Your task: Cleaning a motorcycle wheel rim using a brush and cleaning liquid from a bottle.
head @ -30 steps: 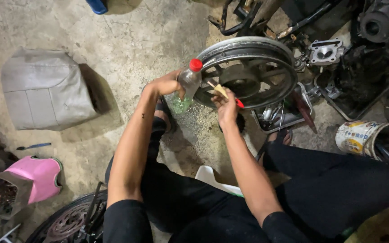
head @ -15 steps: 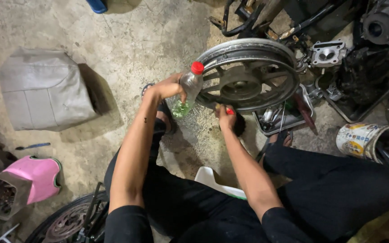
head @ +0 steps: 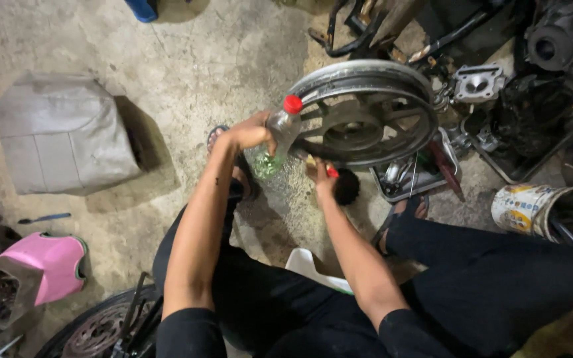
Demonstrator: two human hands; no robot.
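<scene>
Two hands out front — L hand (head: 250,134) gripping tilted bottle (head: 278,136), R hand (head: 319,174) clenched on brush (head: 341,182) below wheel (head: 363,113).

— Where is the wheel (head: 361,114) found?
— On the floor (head: 187,73), before the knees — the bottle (head: 277,137) just left of it, the tray (head: 411,176) right, the cushion (head: 61,132) far left.

Place: a motorcycle repair workshop, seen from above.
Floor: bare, stained concrete (head: 187,73) with work done directly on it.
Parts: a grey cast motorcycle wheel (head: 366,113), an engine cylinder part (head: 477,83), a metal tray of tools (head: 409,179).
Clutter: a grey seat cover (head: 61,136), a pink body panel (head: 51,265), a dented paint tin (head: 528,209).
</scene>
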